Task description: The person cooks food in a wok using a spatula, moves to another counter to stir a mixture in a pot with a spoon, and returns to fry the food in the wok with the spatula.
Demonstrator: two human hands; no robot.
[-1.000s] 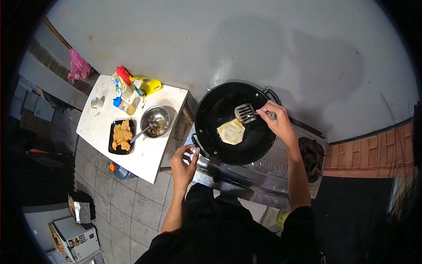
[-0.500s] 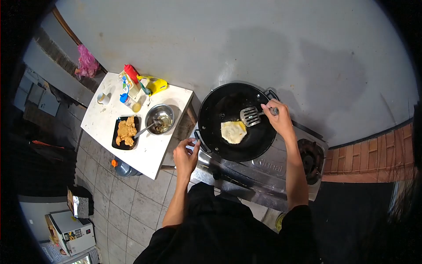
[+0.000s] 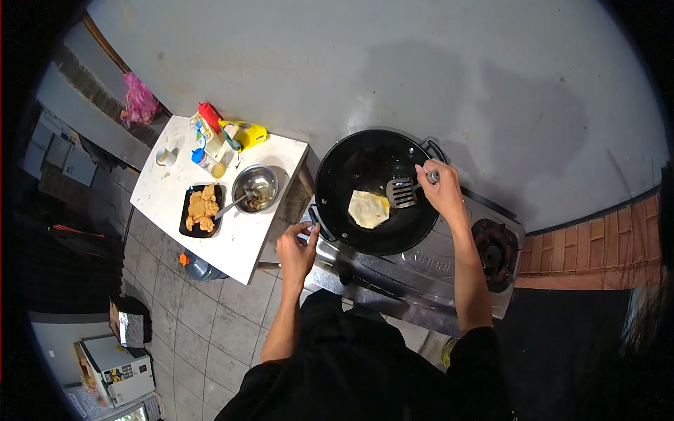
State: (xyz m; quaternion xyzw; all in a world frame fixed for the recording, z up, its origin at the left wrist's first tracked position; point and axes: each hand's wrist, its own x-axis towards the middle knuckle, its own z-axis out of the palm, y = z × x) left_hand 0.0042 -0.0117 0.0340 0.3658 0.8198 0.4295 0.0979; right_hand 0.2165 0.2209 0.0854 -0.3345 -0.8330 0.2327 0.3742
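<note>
In my right hand point(image 3: 441, 189) is the handle of a slotted metal spatula point(image 3: 401, 193). Its blade lies in a black wok point(image 3: 382, 241), against the right edge of a pale, flat piece of food point(image 3: 368, 209) with a yellow patch. My left hand point(image 3: 298, 247) is pinched at the wok's left loop handle point(image 3: 322, 223). The wok stands on a steel gas stove point(image 3: 428, 263).
A white table point(image 3: 235, 254) at the left bears a black tray of fried pieces point(image 3: 202, 209), a steel bowl point(image 3: 255, 189), bottles point(image 3: 209, 116) and a cup point(image 3: 166, 157). A bare burner point(image 3: 496, 255) is right of the wok.
My left hand has closed at the wok's handle. The spatula has moved down, to the right side of the food. The camera view has shifted slightly.
</note>
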